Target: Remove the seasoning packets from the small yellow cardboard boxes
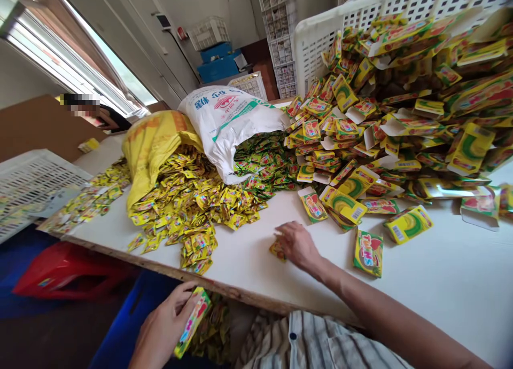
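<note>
My left hand (162,323) is closed round a small yellow and green carton (193,322) with TWINS printing, held tilted just off the table's front edge. On the white tabletop, my right hand (298,246) has its fingers curled over a few small candy sachets (277,250), partly hidden under it. To its left, a heap of yellow sachets (196,193) spills from a yellow sack (154,136). Green sachets (264,161) lie at the mouth of a white sack (234,123). A closed-looking carton (367,253) lies right of my right hand.
Many flat and folded cartons (360,134) pour from a white crate (316,43) at the right. A red stool (68,273) and blue bins stand below the table's edge (240,297). Another person (108,118) is beyond the table at the far left. Stacked crates (280,38) stand behind.
</note>
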`<state>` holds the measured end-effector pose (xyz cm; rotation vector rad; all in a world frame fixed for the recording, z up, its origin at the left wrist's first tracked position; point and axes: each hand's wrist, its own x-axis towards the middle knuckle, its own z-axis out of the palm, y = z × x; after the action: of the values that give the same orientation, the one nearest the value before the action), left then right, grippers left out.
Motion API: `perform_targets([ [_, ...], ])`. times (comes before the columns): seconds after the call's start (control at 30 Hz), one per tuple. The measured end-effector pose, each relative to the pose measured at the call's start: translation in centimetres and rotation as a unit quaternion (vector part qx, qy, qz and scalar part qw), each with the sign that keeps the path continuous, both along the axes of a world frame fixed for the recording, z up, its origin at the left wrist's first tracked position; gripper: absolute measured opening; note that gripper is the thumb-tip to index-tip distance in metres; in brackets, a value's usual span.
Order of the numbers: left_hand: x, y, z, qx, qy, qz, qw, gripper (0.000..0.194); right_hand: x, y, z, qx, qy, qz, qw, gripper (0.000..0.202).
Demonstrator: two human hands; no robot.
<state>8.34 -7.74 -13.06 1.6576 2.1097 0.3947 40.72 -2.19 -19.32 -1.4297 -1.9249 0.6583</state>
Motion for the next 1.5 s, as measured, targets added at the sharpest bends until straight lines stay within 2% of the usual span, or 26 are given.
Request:
perform_targets([
  [0.03, -0.3, 0.1, 0.0, 0.019, 0.043, 0.007, 0.999, 0.034, 0.8, 0.7, -0.2, -0.019, -0.049, -0.051, 0.997, 0.022],
  [0.1, 1.3, 0.5, -0.3, 0.024, 0.078, -0.001, 0.997, 0.030, 2.2, 1.6, -0.6, -0.052, -0.135, -0.102, 0.984, 0.020],
  [0.2, 7.6, 2.0, -1.9, 0.031, 0.084, -0.051, 0.995, 0.028, 2.9, 1.7, -1.0, -0.082, -0.203, -0.102, 0.970, 0.019],
  [0.27, 12.3, 3.1, -3.3, 0.047, 0.074, -0.097, 0.991, 0.026, 2.7, 1.3, -1.1, -0.091, -0.210, -0.089, 0.969, 0.018],
  [0.33, 15.9, 4.2, -4.6, 0.059, 0.060, -0.127, 0.988, 0.025, 2.4, 1.0, -1.2, -0.102, -0.189, -0.076, 0.974, 0.015],
  [0.43, 18.4, 5.4, -6.1, 0.045, -0.066, -0.120, 0.990, 0.023, 2.4, 1.0, -1.3, -0.124, -0.097, -0.068, 0.985, 0.013],
  [0.57, 18.2, 6.2, -7.1, 0.001, -0.229, -0.068, 0.971, 0.026, 3.2, 1.8, -1.4, -0.164, 0.104, -0.065, 0.979, 0.005],
  [0.7, 17.4, 6.2, -7.6, -0.039, -0.350, -0.030, 0.935, 0.034, 3.8, 2.3, -1.3, -0.211, 0.301, -0.043, 0.929, 0.019],
  [0.77, 17.3, 6.0, -7.4, -0.046, -0.397, -0.021, 0.916, 0.038, 3.6, 2.2, -1.2, -0.213, 0.341, -0.027, 0.915, 0.030],
  [0.83, 17.5, 5.6, -6.9, -0.050, -0.464, 0.002, 0.884, 0.040, 3.2, 2.1, -1.1, -0.210, 0.346, -0.018, 0.914, 0.037],
  [0.93, 18.1, 5.1, -5.9, -0.059, -0.565, 0.056, 0.821, 0.045, 2.4, 1.7, -1.3, -0.203, 0.342, -0.027, 0.917, 0.036],
  [1.0, 18.4, 4.8, -5.3, -0.063, -0.593, 0.067, 0.800, 0.045, 1.9, 1.5, -1.4, -0.190, 0.339, -0.035, 0.921, 0.032],
  [1.1, 18.5, 4.6, -4.8, -0.058, -0.600, 0.040, 0.797, 0.038, 1.5, 1.2, -1.3, -0.147, 0.289, -0.039, 0.945, 0.027],
  [1.23, 18.4, 5.1, -4.9, -0.039, -0.570, 0.016, 0.820, 0.036, 1.4, 0.9, -0.4, -0.106, 0.222, -0.056, 0.968, 0.025],
  [1.33, 18.6, 6.2, -4.6, -0.038, -0.562, 0.008, 0.826, 0.041, 2.3, 1.2, 0.7, -0.156, 0.248, -0.084, 0.952, 0.040],
  [1.43, 19.6, 7.8, -3.7, -0.050, -0.565, -0.017, 0.823, 0.042, 3.7, 1.7, 1.8, -0.237, 0.324, -0.014, 0.916, 0.039],
  [1.5, 20.7, 8.9, -3.2, -0.054, -0.564, -0.037, 0.823, 0.041, 4.8, 2.1, 2.2, -0.232, 0.365, 0.011, 0.902, 0.038],
])
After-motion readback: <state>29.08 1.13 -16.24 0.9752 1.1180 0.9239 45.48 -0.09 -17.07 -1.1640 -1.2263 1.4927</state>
